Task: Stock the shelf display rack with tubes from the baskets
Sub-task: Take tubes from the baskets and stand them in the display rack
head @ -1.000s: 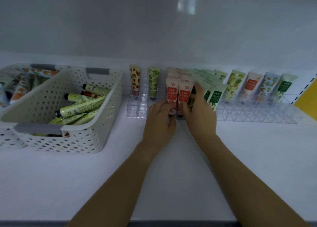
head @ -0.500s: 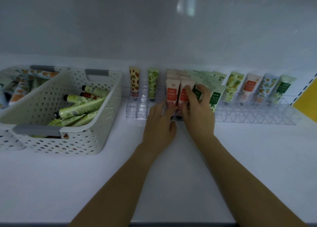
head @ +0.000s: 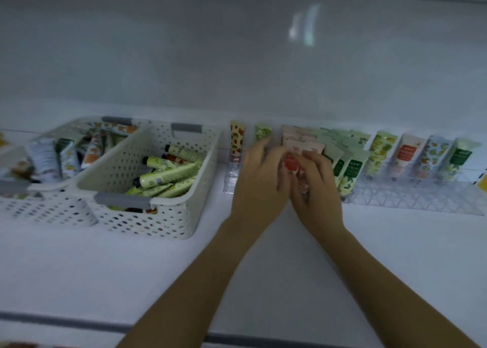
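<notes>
A clear acrylic display rack (head: 411,199) runs along the back of the white shelf, with tubes standing upright in it. Both my hands meet at the pink tubes with red labels (head: 291,163) in the rack's front rows. My left hand (head: 259,175) is against their left side with its fingers loosely spread upward. My right hand (head: 315,187) has its fingers curled over the front pink tube. Green-labelled tubes (head: 351,168) stand just right of my right hand. A white perforated basket (head: 210,163) at the left holds loose green tubes (head: 164,177).
A second white basket (head: 50,210) with mixed tubes sits behind and left of the first. Single strawberry-print (head: 236,141) and green-print (head: 262,133) tubes stand at the rack's left end, and several patterned tubes (head: 407,151) stand at the right. A yellow object (head: 481,183) is at the far right edge.
My left hand has risen from the rack's front edge to the pink tubes' left side, with its fingers spread. My right hand has shifted slightly left and curled over the front pink tube.
</notes>
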Action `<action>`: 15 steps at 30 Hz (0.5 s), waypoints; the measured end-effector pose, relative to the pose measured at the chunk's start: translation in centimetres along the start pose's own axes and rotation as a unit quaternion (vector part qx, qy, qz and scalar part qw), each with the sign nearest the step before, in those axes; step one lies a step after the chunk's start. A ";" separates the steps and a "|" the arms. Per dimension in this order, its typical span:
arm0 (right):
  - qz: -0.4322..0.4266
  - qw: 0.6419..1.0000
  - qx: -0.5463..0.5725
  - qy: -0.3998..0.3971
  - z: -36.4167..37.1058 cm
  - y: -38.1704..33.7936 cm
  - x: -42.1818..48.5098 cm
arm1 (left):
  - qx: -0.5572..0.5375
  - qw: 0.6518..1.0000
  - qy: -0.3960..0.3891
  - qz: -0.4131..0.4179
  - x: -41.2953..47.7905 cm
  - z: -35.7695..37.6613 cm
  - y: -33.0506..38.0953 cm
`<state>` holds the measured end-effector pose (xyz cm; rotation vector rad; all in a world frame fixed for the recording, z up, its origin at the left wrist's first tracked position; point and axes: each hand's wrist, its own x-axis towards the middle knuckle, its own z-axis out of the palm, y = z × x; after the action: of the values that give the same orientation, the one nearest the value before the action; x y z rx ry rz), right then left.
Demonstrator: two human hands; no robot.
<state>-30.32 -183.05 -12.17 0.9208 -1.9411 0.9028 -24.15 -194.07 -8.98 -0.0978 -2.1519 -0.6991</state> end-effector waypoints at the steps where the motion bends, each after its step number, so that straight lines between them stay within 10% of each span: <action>1: -0.008 1.000 0.013 -0.012 0.1 -0.6 0.2 | 0.006 1.000 0.006 0.018 0.5 -1.6 0.0; 15: -0.013 0.933 0.071 -0.352 6.9 -9.9 10.0 | 0.182 0.918 -0.296 -0.191 3.9 -15.4 -11.2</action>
<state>-28.71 -196.34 -4.04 1.5053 -2.4647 0.7598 -19.12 -212.05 -3.66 0.3664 -2.8982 -0.5041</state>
